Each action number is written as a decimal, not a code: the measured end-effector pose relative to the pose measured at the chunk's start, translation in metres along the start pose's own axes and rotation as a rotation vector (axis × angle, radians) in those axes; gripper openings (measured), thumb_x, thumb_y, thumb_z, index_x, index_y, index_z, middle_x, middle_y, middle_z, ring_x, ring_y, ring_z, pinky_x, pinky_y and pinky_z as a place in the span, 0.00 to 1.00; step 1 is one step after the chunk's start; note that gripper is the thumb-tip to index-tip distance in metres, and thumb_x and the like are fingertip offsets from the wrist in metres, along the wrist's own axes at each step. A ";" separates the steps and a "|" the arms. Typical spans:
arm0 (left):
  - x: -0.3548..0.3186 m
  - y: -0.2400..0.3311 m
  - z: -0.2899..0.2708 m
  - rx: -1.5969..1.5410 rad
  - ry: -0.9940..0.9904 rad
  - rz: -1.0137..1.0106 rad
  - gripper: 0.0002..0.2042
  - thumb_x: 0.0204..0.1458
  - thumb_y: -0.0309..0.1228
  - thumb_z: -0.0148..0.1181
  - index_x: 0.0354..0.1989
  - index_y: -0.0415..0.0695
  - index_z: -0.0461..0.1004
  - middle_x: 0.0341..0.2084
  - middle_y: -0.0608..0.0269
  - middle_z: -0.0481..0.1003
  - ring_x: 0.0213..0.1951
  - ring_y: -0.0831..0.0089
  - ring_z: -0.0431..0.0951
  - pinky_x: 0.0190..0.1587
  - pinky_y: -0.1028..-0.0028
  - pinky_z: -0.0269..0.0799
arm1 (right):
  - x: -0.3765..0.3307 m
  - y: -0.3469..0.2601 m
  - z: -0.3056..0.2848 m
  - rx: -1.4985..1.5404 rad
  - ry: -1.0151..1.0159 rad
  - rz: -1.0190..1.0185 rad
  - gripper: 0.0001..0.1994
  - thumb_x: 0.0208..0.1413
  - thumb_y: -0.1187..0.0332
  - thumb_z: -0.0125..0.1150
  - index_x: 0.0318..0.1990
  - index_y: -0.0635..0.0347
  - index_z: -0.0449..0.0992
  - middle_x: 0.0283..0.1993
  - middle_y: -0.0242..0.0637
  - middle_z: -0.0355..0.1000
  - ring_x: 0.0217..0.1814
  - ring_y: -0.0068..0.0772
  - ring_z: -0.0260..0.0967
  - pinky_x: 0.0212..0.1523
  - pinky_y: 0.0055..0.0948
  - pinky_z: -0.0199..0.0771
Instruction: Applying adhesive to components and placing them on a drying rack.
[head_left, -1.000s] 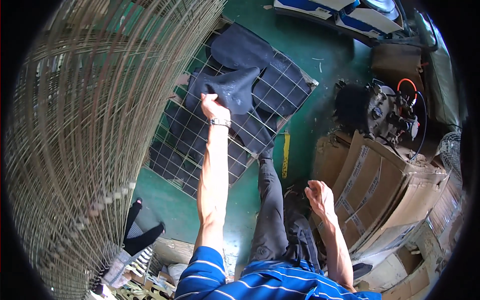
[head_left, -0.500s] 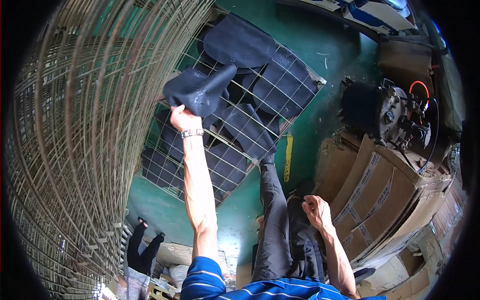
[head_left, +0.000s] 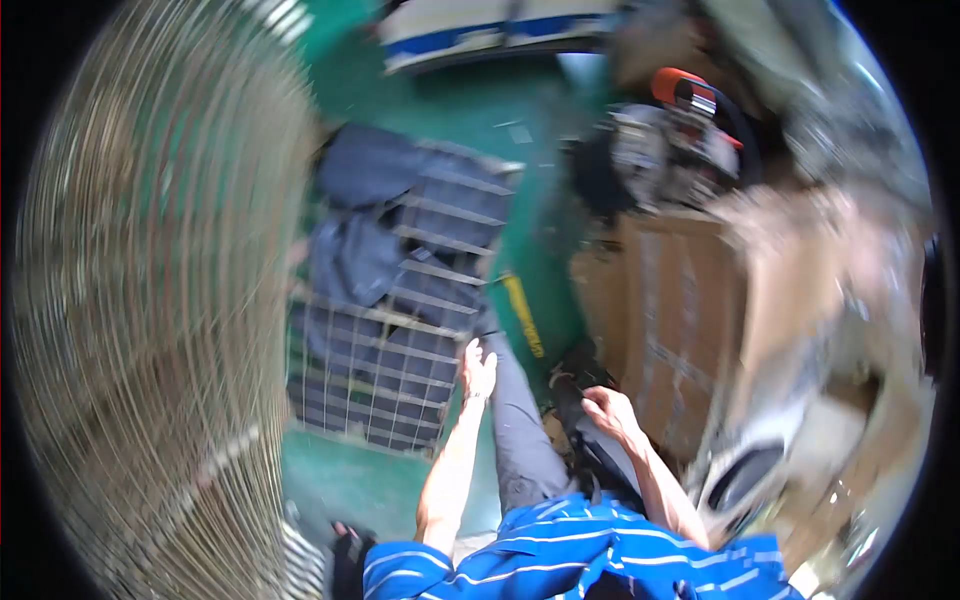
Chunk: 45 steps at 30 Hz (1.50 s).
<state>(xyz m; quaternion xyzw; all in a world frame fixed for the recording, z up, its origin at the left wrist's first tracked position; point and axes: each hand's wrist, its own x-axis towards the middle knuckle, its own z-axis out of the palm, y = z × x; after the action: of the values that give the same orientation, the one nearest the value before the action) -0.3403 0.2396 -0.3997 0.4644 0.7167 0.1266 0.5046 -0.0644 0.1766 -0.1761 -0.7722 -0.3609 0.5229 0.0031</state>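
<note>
My left hand [head_left: 480,368] is beside the right edge of a wire grid rack [head_left: 352,425], close to my trouser leg, its fingers apart and nothing seen in them. On the rack lie several dark, flexible-looking rounded sheets; one folded, curved sheet [head_left: 355,262] rests on top near the middle, and another rounded sheet [head_left: 368,165] is at the far left corner. My right hand [head_left: 610,412] hangs by my other leg with its fingers curled in, and no object shows in it. Motion blur softens the whole view.
Tall stacked wire grids [head_left: 190,260] rise along the left. To the right stand a large cardboard box [head_left: 690,330] and a machine [head_left: 655,150] with an orange part. A yellow strip [head_left: 522,315] marks the green floor, and white-and-blue boxes [head_left: 450,35] are at the back.
My left hand has let go of the curved dark sheet, which now lies on the rack, and has drawn back toward me and to the right. The view has turned.
</note>
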 end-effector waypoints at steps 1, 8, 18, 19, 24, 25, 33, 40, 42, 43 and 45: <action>-0.021 0.031 0.013 -0.118 -0.078 0.026 0.29 0.52 0.25 0.69 0.65 0.43 0.69 0.49 0.51 0.77 0.49 0.64 0.79 0.53 0.65 0.76 | -0.019 0.016 -0.015 -0.039 0.059 -0.094 0.19 0.60 0.57 0.63 0.51 0.61 0.81 0.45 0.48 0.82 0.48 0.44 0.81 0.51 0.37 0.80; -0.062 0.164 0.050 -0.124 -0.394 0.115 0.27 0.57 0.28 0.65 0.65 0.41 0.67 0.43 0.63 0.76 0.40 0.76 0.75 0.43 0.74 0.75 | -0.132 0.124 -0.081 0.180 0.441 0.067 0.19 0.54 0.58 0.58 0.49 0.60 0.81 0.41 0.47 0.82 0.47 0.51 0.80 0.47 0.47 0.79; -0.125 0.218 0.036 0.129 -0.422 -0.064 0.27 0.56 0.33 0.66 0.65 0.47 0.68 0.50 0.61 0.77 0.46 0.66 0.80 0.45 0.62 0.78 | -0.273 0.313 -0.120 0.652 1.148 0.623 0.13 0.57 0.57 0.61 0.36 0.57 0.84 0.35 0.48 0.82 0.40 0.54 0.80 0.43 0.49 0.79; -0.135 0.218 0.039 0.156 -0.413 -0.072 0.27 0.55 0.32 0.66 0.65 0.47 0.68 0.49 0.60 0.78 0.45 0.63 0.80 0.45 0.62 0.78 | -0.283 0.337 -0.120 0.643 1.214 0.690 0.13 0.58 0.57 0.61 0.36 0.57 0.84 0.35 0.48 0.81 0.40 0.54 0.80 0.42 0.49 0.79; -0.193 0.211 0.056 0.176 -0.463 -0.148 0.22 0.59 0.27 0.64 0.62 0.48 0.68 0.42 0.60 0.79 0.38 0.69 0.80 0.35 0.65 0.80 | -0.323 0.437 -0.127 0.581 1.469 0.972 0.14 0.57 0.58 0.67 0.42 0.60 0.81 0.41 0.47 0.78 0.44 0.53 0.77 0.44 0.50 0.75; -0.205 0.210 0.060 0.164 -0.485 -0.147 0.22 0.59 0.28 0.65 0.62 0.48 0.68 0.42 0.61 0.80 0.38 0.69 0.80 0.36 0.65 0.80 | -0.329 0.456 -0.129 0.602 1.458 0.977 0.14 0.57 0.58 0.67 0.42 0.60 0.81 0.41 0.47 0.78 0.44 0.53 0.77 0.44 0.50 0.75; -0.257 0.210 0.089 0.316 -0.512 -0.117 0.23 0.57 0.29 0.68 0.61 0.48 0.70 0.42 0.64 0.80 0.39 0.70 0.81 0.38 0.64 0.80 | -0.355 0.542 -0.134 0.313 1.403 1.126 0.15 0.54 0.59 0.71 0.45 0.57 0.81 0.43 0.45 0.76 0.49 0.51 0.74 0.49 0.47 0.75; -0.269 0.264 0.160 0.246 -0.622 0.066 0.21 0.57 0.31 0.67 0.59 0.43 0.73 0.42 0.65 0.79 0.38 0.75 0.79 0.38 0.73 0.77 | -0.422 0.604 -0.219 0.121 1.137 1.110 0.09 0.54 0.66 0.63 0.35 0.63 0.84 0.37 0.54 0.81 0.41 0.59 0.81 0.45 0.51 0.82; -0.285 0.290 0.197 0.188 -0.735 0.151 0.22 0.58 0.32 0.66 0.61 0.42 0.73 0.43 0.63 0.79 0.41 0.74 0.78 0.41 0.73 0.76 | -0.427 0.620 -0.287 -0.046 1.031 0.997 0.08 0.50 0.71 0.62 0.35 0.62 0.84 0.39 0.53 0.82 0.42 0.57 0.82 0.41 0.51 0.82; -0.296 0.306 0.216 0.202 -0.763 0.172 0.22 0.58 0.33 0.66 0.61 0.42 0.74 0.43 0.62 0.79 0.42 0.73 0.79 0.44 0.73 0.76 | -0.426 0.615 -0.319 -0.141 0.935 0.919 0.07 0.48 0.72 0.62 0.34 0.61 0.84 0.39 0.52 0.82 0.42 0.55 0.82 0.40 0.49 0.82; -0.330 0.339 0.247 0.213 -0.866 0.192 0.22 0.60 0.36 0.66 0.61 0.42 0.75 0.47 0.60 0.81 0.50 0.71 0.81 0.51 0.68 0.78 | -0.418 0.579 -0.378 -0.289 0.903 0.766 0.06 0.46 0.70 0.62 0.31 0.60 0.84 0.37 0.50 0.82 0.40 0.54 0.82 0.36 0.47 0.81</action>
<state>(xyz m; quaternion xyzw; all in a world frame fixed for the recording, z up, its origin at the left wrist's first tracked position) 0.0697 0.0889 -0.0929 0.5882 0.4022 -0.1078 0.6932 0.4826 -0.3448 0.1105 -0.9852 -0.0880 0.0534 -0.1373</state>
